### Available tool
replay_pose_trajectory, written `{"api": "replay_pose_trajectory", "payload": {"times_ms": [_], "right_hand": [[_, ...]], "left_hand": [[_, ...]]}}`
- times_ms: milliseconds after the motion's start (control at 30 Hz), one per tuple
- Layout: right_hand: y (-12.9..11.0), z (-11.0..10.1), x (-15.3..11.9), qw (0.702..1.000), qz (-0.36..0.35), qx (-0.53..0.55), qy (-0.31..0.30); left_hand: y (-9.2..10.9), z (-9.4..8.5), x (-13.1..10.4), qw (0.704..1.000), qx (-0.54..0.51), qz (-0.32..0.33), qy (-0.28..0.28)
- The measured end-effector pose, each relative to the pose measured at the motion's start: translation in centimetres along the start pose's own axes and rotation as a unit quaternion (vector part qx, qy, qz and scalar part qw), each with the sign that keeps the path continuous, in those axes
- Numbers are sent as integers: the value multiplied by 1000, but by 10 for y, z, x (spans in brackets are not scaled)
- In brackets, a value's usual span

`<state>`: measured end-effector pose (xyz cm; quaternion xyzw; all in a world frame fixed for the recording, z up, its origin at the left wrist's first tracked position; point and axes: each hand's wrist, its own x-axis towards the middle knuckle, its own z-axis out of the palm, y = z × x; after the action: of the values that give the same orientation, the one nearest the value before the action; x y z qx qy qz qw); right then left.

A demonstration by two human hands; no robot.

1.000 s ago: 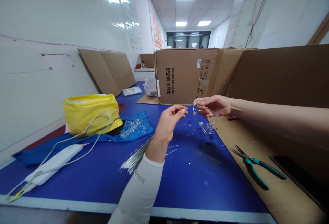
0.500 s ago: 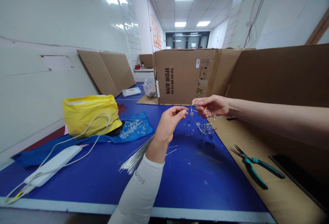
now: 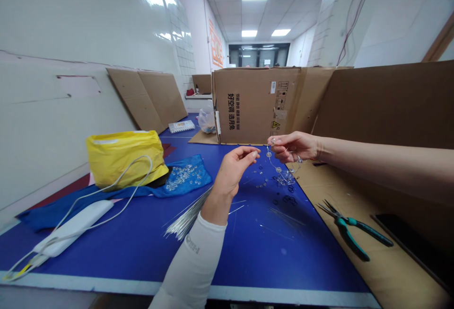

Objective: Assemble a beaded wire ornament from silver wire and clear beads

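My right hand [image 3: 291, 146] is closed in a pinch on a beaded wire loop [image 3: 279, 171], a thin strand with clear beads that hangs from the fingertips. Just left of it, my left hand [image 3: 237, 164] has thumb and forefinger pressed together; anything between them is too small to make out. A small gap separates the two hands. On the blue table below the loop lie small dark rings [image 3: 289, 199] and several loose clear beads [image 3: 261, 184]. A bundle of thin metal wires [image 3: 187, 216] lies partly behind my left forearm.
Needle-nose pliers [image 3: 349, 228] lie on cardboard at the right, beside a dark flat object [image 3: 411, 245]. Clear beads [image 3: 184, 175] rest on a blue cloth [image 3: 198, 164] at the left. Near them are a yellow bag [image 3: 124, 157] and a white power strip [image 3: 76, 226]. Cardboard [image 3: 255, 110] stands behind.
My right hand has shifted slightly to the right with the beaded wire loop, widening the gap between the hands. My left hand has stayed in place, still pinched.
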<state>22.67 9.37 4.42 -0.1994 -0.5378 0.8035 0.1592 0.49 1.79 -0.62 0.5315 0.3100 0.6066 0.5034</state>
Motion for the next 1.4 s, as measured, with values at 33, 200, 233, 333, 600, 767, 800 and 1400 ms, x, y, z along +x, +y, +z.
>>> {"api": "replay_pose_trajectory", "payload": {"times_ms": [33,200,233,333,600,767,800,1400], "right_hand": [[0,0,0,1000,-1,-1,3],[0,0,-1,1000,5,-13,15],[-1,0,-2,1000,6,-17,15],[0,1,-3,999,4,-34,16],[1,8,-1,996,-7,-82,33],[0,11,0,996,-9,-82,34],[0,11,0,996,-10,-85,30],[-1,5,-3,998,20,-64,13]], "left_hand": [[0,0,0,1000,0,1,0],[0,0,1,1000,-4,-2,0],[0,0,1,1000,-6,-2,0],[0,0,2,1000,-8,-4,-1],[1,1,0,1000,1,-1,-6],[0,1,0,1000,-4,-3,-10],[0,2,0,1000,-5,-4,-9],[-1,5,-4,1000,4,-6,-26]]}}
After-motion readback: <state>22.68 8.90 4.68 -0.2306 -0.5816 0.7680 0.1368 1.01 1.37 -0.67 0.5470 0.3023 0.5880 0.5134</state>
